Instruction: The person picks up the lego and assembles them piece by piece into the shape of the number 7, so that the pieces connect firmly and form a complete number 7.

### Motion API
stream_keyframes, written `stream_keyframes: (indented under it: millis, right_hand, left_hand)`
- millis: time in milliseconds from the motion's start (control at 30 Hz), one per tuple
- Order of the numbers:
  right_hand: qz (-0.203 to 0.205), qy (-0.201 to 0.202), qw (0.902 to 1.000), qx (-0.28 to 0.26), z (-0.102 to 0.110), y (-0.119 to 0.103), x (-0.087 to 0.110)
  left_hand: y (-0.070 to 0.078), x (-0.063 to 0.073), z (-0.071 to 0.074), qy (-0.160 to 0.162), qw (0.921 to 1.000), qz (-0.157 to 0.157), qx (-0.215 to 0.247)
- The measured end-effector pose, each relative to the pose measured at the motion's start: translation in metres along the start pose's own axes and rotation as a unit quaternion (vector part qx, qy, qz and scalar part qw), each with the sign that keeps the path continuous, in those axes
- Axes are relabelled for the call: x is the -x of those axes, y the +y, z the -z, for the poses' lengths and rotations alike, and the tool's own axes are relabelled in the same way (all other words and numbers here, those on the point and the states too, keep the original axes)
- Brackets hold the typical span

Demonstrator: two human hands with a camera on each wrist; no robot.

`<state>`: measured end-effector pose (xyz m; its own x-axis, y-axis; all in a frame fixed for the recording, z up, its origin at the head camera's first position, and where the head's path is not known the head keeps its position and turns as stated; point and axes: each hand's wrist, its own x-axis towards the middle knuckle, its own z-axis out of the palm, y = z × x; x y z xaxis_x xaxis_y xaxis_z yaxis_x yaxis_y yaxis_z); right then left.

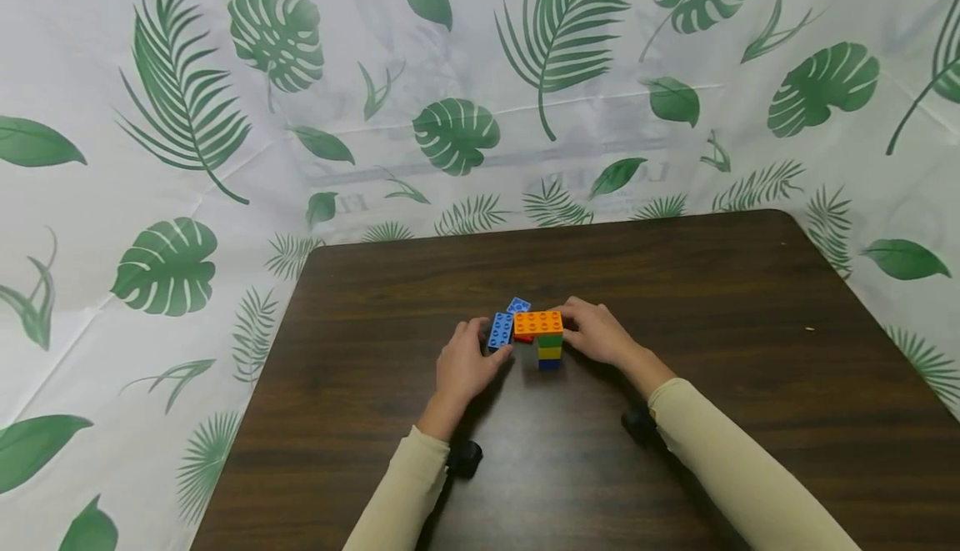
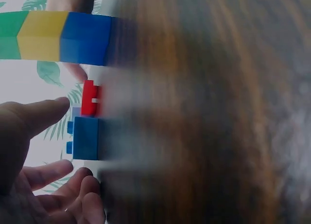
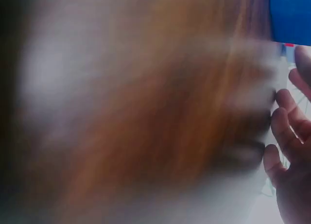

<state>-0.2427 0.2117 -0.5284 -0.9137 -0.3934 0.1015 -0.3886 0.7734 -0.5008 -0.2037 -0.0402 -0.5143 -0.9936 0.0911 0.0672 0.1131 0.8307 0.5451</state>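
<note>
It looked like the reaching step: the left hand was spread around a blue block on the brown table, so a pinch seemed needed. The right hand was beside the tower, its grip too hidden to tell. The orange top stuck out over a red block, blocking it from above

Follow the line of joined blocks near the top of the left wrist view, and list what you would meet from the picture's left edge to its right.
Green block, yellow block, dark blue block, brown table.
</note>
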Motion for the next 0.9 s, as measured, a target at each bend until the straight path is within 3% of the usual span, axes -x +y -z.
stream_keyframes:
  millis: [267,533,633,733,900]
  right_hand:
    - [0.006,-0.017,0.9984,0.053,-0.007,-0.002,-0.016]
    - [-0.016,-0.025,0.9977,0.060,-0.005,-0.010,-0.021]
    - [-0.011,-0.032,0.9977,0.058,-0.004,-0.009,-0.021]
    - [0.008,-0.035,0.9982,0.048,-0.004,-0.007,-0.020]
    - [0.049,-0.033,0.9980,0.023,-0.001,-0.004,-0.017]
  left_hand:
    - [0.000,-0.001,-0.005,-0.014,0.9998,0.004,-0.014]
    - [0.004,-0.008,-0.004,-0.021,0.9995,0.006,-0.022]
    - [0.007,-0.009,-0.003,-0.011,0.9994,-0.015,-0.029]
    - [0.010,-0.010,-0.001,-0.001,0.9971,-0.061,-0.047]
    - [0.015,-0.013,-0.003,-0.026,0.9837,-0.128,-0.123]
